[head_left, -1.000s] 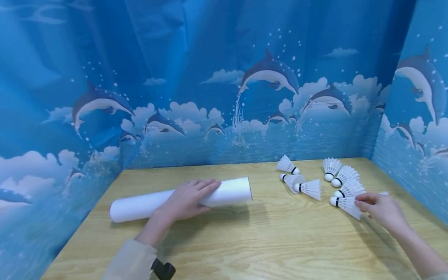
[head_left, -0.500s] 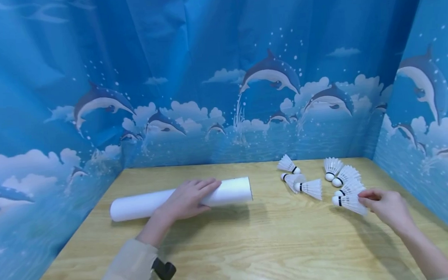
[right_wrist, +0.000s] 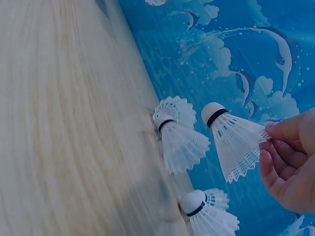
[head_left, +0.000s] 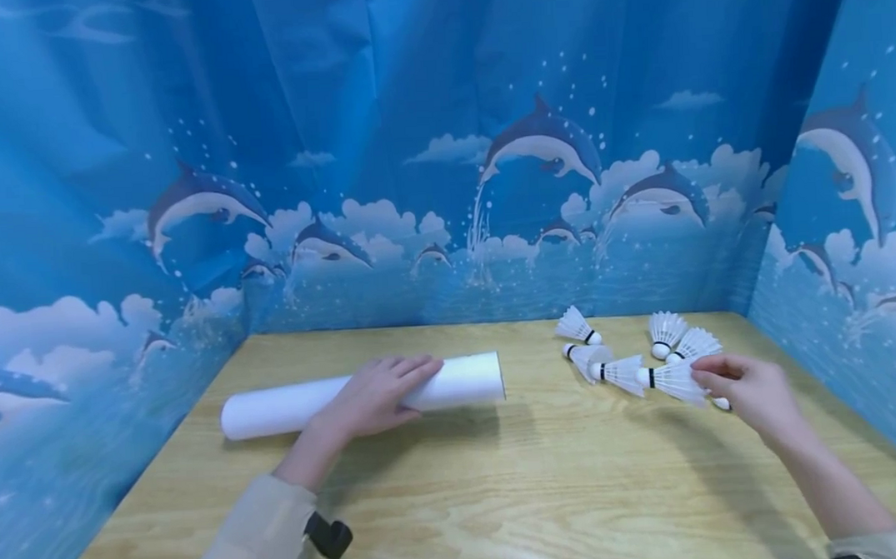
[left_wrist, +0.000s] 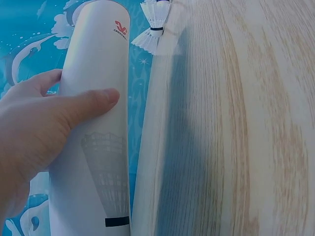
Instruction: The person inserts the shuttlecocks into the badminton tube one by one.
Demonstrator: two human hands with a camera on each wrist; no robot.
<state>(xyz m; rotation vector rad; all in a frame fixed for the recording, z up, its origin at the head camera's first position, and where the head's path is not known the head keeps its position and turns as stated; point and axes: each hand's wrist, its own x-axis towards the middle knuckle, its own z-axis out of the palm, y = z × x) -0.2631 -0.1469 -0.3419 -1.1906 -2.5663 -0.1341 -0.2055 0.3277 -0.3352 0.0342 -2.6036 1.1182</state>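
My left hand (head_left: 371,400) grips a long white tube (head_left: 463,380) lying on its side at the left of the table. In the left wrist view, the thumb lies across the tube (left_wrist: 98,59), which bears a red logo and a printed shuttlecock. At the right, my right hand (head_left: 757,395) pinches a white shuttlecock (head_left: 676,381) by the rim of its skirt. This shuttlecock is raised off the table, its cork pointing left. In the right wrist view, thumb and fingertips hold the skirt edge of the shuttlecock (right_wrist: 238,140), clear of those below.
Three shuttlecocks lie left of the held one, including a back one (head_left: 574,326) and a front one (head_left: 621,374). Others, such as a white shuttlecock (head_left: 666,332), lie behind it, one partly hidden by my right hand. A blue dolphin curtain (head_left: 414,189) encloses the wooden table (head_left: 502,494).
My right hand has lifted the front shuttlecock off the right-hand group and carried it leftward and slightly up. My left hand and the tube have stayed put.
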